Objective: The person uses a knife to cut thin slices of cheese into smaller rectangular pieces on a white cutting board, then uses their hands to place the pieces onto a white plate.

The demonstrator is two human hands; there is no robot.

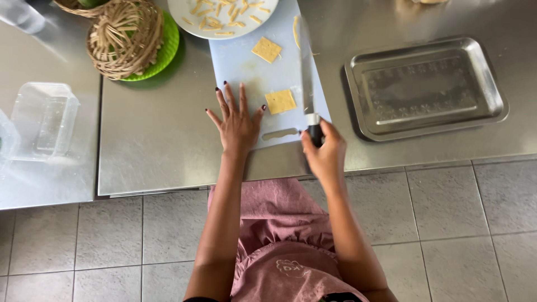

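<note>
**Hand flat on the board, knife in the other**

Head view: the left hand [238, 122] lies just left of the frame's centre, palm down and fingers spread wide, holding nothing. It rests on the near left corner of a pale blue cutting board [246, 64], partly over the steel table [156, 134]. Its forearm runs straight down toward the lower middle of the frame.

The right hand [324, 154], just right of centre, is closed around the dark handle of a large knife [306, 72]. The blade points away from the person, up the frame, along the right side of the board. The wrist sits at the table's near edge.

2 flat yellow squares lie on the board: 1 square slice [280, 101] between the left thumb and the blade, the other slice [266, 49] higher up, near the board's far end.

At the top centre, a white plate [184, 22] overlaps the board's far edge and holds thin yellow strips [226, 14]. At the right, a rectangular metal tray [425, 86] has nothing in it. In the upper left, a woven basket [126, 36] sits on a green dish [168, 45]. At the left edge is a clear plastic container [42, 120]; its contents cannot be made out.
</note>
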